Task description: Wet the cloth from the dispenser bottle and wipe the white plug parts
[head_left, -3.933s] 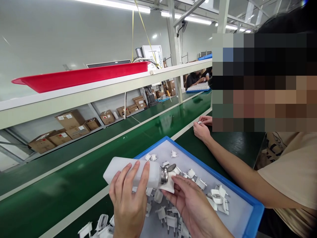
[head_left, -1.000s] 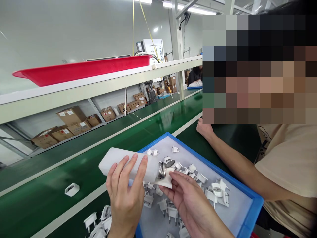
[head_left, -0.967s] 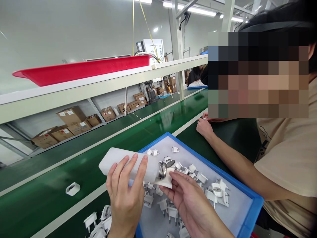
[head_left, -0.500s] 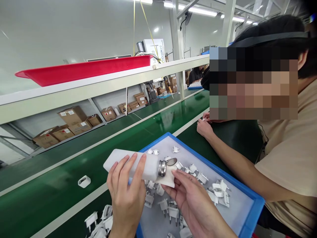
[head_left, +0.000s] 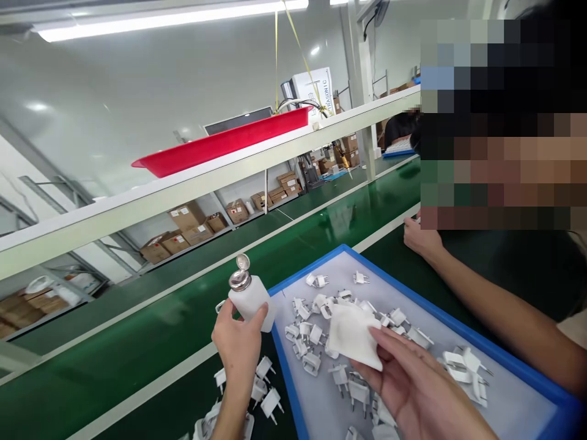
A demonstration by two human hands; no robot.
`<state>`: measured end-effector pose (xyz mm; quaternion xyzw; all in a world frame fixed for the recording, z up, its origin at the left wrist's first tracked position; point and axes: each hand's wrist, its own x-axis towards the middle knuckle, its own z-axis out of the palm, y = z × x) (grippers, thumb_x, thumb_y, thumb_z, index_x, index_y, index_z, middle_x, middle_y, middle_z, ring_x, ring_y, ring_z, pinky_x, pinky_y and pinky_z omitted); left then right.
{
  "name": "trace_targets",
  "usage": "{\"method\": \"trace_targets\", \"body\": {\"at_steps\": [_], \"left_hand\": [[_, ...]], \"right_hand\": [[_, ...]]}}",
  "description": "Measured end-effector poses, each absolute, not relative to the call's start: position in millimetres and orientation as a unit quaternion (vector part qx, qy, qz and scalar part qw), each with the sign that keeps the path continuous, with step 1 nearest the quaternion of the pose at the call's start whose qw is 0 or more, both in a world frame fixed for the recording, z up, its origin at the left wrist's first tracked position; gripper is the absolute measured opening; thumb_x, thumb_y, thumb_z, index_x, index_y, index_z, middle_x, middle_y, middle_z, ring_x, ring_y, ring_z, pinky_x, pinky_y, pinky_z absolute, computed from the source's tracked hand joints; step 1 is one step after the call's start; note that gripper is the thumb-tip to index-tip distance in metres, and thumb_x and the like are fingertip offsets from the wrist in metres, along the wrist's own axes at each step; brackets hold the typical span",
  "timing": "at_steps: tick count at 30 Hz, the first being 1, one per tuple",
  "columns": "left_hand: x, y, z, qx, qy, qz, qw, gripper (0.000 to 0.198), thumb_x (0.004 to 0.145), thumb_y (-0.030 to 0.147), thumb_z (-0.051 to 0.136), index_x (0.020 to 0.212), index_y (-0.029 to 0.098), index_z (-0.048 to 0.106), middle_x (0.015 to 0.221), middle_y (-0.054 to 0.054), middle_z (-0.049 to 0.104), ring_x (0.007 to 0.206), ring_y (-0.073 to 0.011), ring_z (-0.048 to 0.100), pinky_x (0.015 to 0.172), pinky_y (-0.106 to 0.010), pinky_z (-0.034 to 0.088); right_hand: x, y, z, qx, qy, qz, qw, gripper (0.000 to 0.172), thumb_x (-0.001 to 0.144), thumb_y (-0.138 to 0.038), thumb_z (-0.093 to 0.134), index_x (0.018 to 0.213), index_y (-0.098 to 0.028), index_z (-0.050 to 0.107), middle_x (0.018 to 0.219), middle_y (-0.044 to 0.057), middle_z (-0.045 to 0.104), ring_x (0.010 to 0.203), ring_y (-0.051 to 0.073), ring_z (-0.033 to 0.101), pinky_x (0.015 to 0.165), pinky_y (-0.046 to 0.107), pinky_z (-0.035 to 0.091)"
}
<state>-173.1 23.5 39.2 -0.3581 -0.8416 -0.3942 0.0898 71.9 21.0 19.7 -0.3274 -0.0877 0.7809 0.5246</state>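
Observation:
My left hand (head_left: 241, 339) is closed around a white plastic dispenser bottle (head_left: 253, 299) with a metal neck and a flipped-up metal lid. The bottle stands nearly upright, a little tilted, left of the tray. Between the thumb and fingers of my right hand (head_left: 408, 373) is a folded white cloth (head_left: 353, 333), pinched at its right edge. The cloth is above a blue-rimmed tray (head_left: 316, 267) that holds many white plug adapters (head_left: 360, 388) with metal pins. More white plugs (head_left: 270, 400) lie beside the tray, by my left forearm.
A green conveyor belt (head_left: 183, 305) runs diagonally past the tray. Above it a shelf (head_left: 220, 160) carries a red tray (head_left: 224, 140). Cardboard boxes (head_left: 188, 217) stand farther back. A co-worker's arm (head_left: 495, 299) reaches along the tray's right side.
The bottle has left the cloth, moved left and gone from lying tilted over to nearly upright. My right hand still has the cloth, now over the plugs. The camera view has turned left.

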Motion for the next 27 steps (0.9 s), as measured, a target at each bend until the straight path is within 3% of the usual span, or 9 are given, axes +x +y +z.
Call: {"method": "trace_targets", "body": {"at_steps": [5, 10, 13, 17, 19, 20, 23, 25, 27], "left_hand": [[-208, 12, 24, -0.280, -0.895, -0.341, 0.061, 0.033, 0.081, 0.039, 0.076, 0.101, 0.016, 0.062, 0.092, -0.002, 0.068, 0.076, -0.0160, 0.064, 0.066, -0.031, 0.053], [-219, 8, 5, -0.249, -0.914, -0.314, 0.061, 0.031, 0.089, 0.044, 0.068, 0.102, 0.016, 0.062, 0.094, -0.002, 0.065, 0.080, -0.0157, 0.063, 0.071, -0.033, 0.055], [-218, 8, 2, -0.240, -0.917, -0.309, 0.076, 0.033, 0.089, 0.046, 0.068, 0.104, 0.016, 0.062, 0.100, -0.004, 0.065, 0.086, -0.0175, 0.064, 0.074, -0.035, 0.055], [-211, 5, 1, -0.229, -0.918, -0.311, 0.088, 0.038, 0.088, 0.048, 0.067, 0.109, 0.017, 0.061, 0.108, -0.006, 0.064, 0.090, -0.0187, 0.063, 0.074, -0.035, 0.056], [-208, 4, 1, -0.228, -0.918, -0.314, 0.087, 0.041, 0.089, 0.049, 0.067, 0.112, 0.017, 0.060, 0.111, -0.007, 0.063, 0.091, -0.0190, 0.063, 0.074, -0.035, 0.056], [-207, 4, 1, -0.230, -0.917, -0.315, 0.085, 0.041, 0.089, 0.049, 0.067, 0.113, 0.017, 0.059, 0.112, -0.007, 0.063, 0.092, -0.0193, 0.063, 0.074, -0.036, 0.056], [-206, 4, 2, -0.242, -0.913, -0.321, 0.075, 0.042, 0.089, 0.048, 0.066, 0.116, 0.018, 0.058, 0.112, -0.007, 0.063, 0.093, -0.0198, 0.063, 0.075, -0.037, 0.056], [-203, 2, 4, -0.256, -0.906, -0.331, 0.071, 0.050, 0.087, 0.048, 0.068, 0.123, 0.017, 0.054, 0.116, -0.009, 0.062, 0.097, -0.0221, 0.064, 0.076, -0.038, 0.057], [-197, -4, 7, -0.272, -0.894, -0.346, 0.081, 0.068, 0.084, 0.048, 0.071, 0.136, 0.012, 0.044, 0.124, -0.017, 0.058, 0.110, -0.0314, 0.061, 0.080, -0.043, 0.057]], "right_hand": [[80, 18, 11, -0.385, -0.024, 0.774, 0.501, 0.033, 0.051, -0.017, 0.093, 0.078, -0.017, 0.073, 0.086, 0.006, 0.076, 0.099, 0.033, 0.074, 0.074, 0.039, 0.069], [82, 17, 8, -0.401, -0.040, 0.764, 0.504, 0.019, 0.062, -0.019, 0.084, 0.077, -0.018, 0.071, 0.091, 0.008, 0.075, 0.099, 0.031, 0.074, 0.076, 0.037, 0.069], [80, 20, 7, -0.422, -0.080, 0.748, 0.505, 0.016, 0.070, -0.022, 0.079, 0.083, -0.018, 0.070, 0.103, 0.010, 0.075, 0.103, 0.029, 0.073, 0.079, 0.034, 0.068], [73, 35, 5, -0.466, -0.203, 0.722, 0.469, 0.036, 0.074, -0.041, 0.080, 0.100, -0.023, 0.065, 0.129, 0.009, 0.067, 0.109, 0.026, 0.070, 0.081, 0.030, 0.064], [64, 46, 5, -0.494, -0.345, 0.668, 0.436, 0.029, 0.082, -0.049, 0.069, 0.095, -0.025, 0.064, 0.119, 0.005, 0.070, 0.099, 0.023, 0.070, 0.080, 0.030, 0.061], [58, 51, 5, -0.500, -0.421, 0.630, 0.419, 0.024, 0.087, -0.049, 0.062, 0.086, -0.025, 0.064, 0.103, 0.003, 0.072, 0.087, 0.020, 0.069, 0.076, 0.030, 0.058], [34, 62, 6, -0.484, -0.569, 0.535, 0.394, 0.032, 0.089, -0.029, 0.059, 0.059, -0.023, 0.054, 0.055, -0.002, 0.056, 0.054, 0.016, 0.053, 0.056, 0.029, 0.042], [16, 61, 5, -0.489, -0.618, 0.483, 0.381, 0.032, 0.085, -0.017, 0.061, 0.055, -0.023, 0.053, 0.050, -0.002, 0.049, 0.046, 0.015, 0.045, 0.049, 0.029, 0.032], [1, 56, 2, -0.501, -0.643, 0.449, 0.365, 0.027, 0.077, -0.005, 0.064, 0.056, -0.021, 0.057, 0.053, -0.002, 0.047, 0.045, 0.014, 0.042, 0.049, 0.027, 0.030]]}}
